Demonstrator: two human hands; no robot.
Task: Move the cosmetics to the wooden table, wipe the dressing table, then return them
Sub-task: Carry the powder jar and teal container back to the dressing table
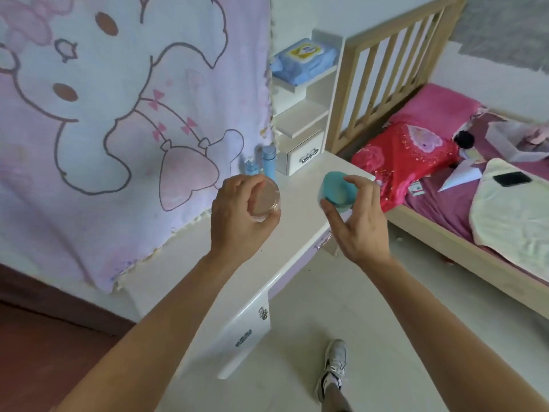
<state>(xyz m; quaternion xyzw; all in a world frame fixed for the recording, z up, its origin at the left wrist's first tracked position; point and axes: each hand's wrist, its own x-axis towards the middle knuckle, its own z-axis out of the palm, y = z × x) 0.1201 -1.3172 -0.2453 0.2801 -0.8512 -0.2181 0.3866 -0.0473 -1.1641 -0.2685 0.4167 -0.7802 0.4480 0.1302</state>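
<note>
Pink-topped clear jar (264,199) is gripped in the left hand (237,218); the right hand (356,227) pinches a teal jar (335,188). Both hover above the white surface (300,209), with two blue bottles (269,162) at its back. Best carried level, with firm grips.

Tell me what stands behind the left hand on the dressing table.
A small blue bottle and a taller blue bottle stand behind the left hand. The hand and its pinkish jar cover their bases.

Over the white surface (300,185), the left hand (237,215) grips a pink jar (266,200); the right hand (355,224) pinches a teal jar (335,188).
</note>
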